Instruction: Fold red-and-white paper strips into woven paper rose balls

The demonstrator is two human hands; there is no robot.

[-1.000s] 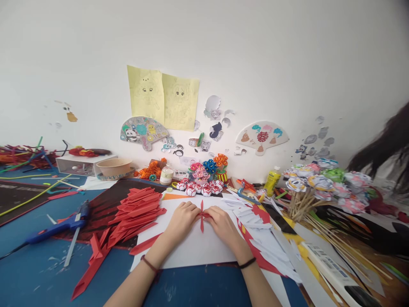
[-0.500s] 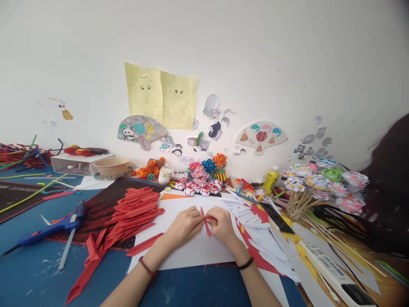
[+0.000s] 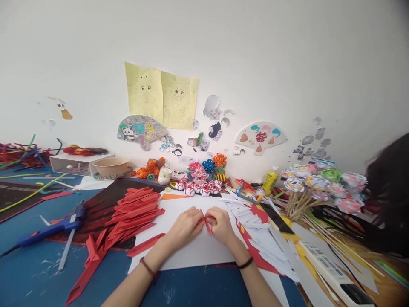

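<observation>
Between my two hands is a small folded piece of red paper (image 3: 208, 227), held over a white sheet (image 3: 191, 256). My left hand (image 3: 188, 224) pinches it from the left, fingers closed. From the right, my right hand (image 3: 219, 224) grips it between thumb and curled fingers. Most of the fold is hidden by the fingertips. A heap of folded red paper strips (image 3: 134, 215) lies left of my left hand, with one single red strip (image 3: 146, 245) beside my forearm. Folded white paper strips (image 3: 255, 226) fan out to the right of my right hand.
A blue glue gun (image 3: 51, 230) lies at the left on the blue table. Red and white paper flowers (image 3: 200, 187) stand behind the sheet. Paper flowers on sticks (image 3: 319, 183) and a glue bottle (image 3: 270, 181) are at the right. A person's dark hair (image 3: 391, 192) shows at the right edge.
The red paper has shifted and bent between my fingertips, and less of it shows above them. My hands have barely moved. The person's dark hair at the right has shifted slightly.
</observation>
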